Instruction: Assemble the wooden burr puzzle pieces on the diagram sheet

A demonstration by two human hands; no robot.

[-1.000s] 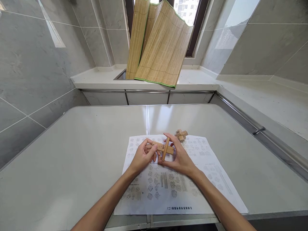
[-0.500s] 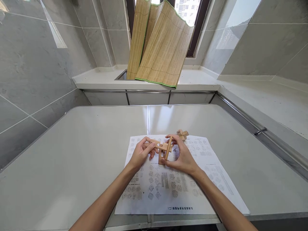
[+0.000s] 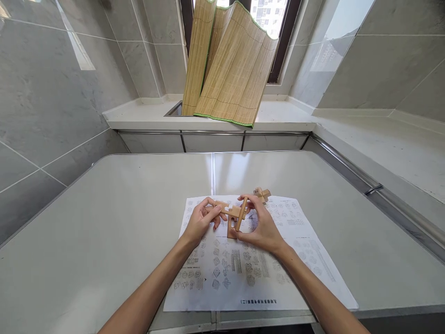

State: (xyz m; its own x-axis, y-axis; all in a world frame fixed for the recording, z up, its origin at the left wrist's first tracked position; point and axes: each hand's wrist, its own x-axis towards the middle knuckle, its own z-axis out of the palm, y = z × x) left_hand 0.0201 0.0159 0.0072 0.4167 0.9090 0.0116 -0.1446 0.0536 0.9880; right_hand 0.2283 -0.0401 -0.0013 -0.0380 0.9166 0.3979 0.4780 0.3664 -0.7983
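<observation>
Between my hands, over a printed sheet (image 3: 264, 283), are several notched wooden puzzle pieces fitted partly together. My left hand (image 3: 200, 222) pinches the left end of a flat notched wooden puzzle piece (image 3: 225, 211) between thumb and fingers. An upright wooden puzzle piece (image 3: 241, 214) is gripped near its two ends by the thumb and fingers of my right hand (image 3: 262, 225). Another wooden piece with an opening (image 3: 231, 229) hangs below where the two meet. Fingers hide part of how they interlock. Just beyond my right hand rests a small assembled wooden puzzle (image 3: 262, 195).
The sheet, covered with small diagrams, lies on a pale table (image 3: 104, 232) with a seam down its middle. Behind it are a white ledge (image 3: 139, 121) and a bamboo mat (image 3: 236, 69) leaning at the window. A metal rail (image 3: 347, 167) runs along the right side.
My left hand has drawn very slightly left with its flat piece. The whole view has shifted a little; both hands keep their holds.
</observation>
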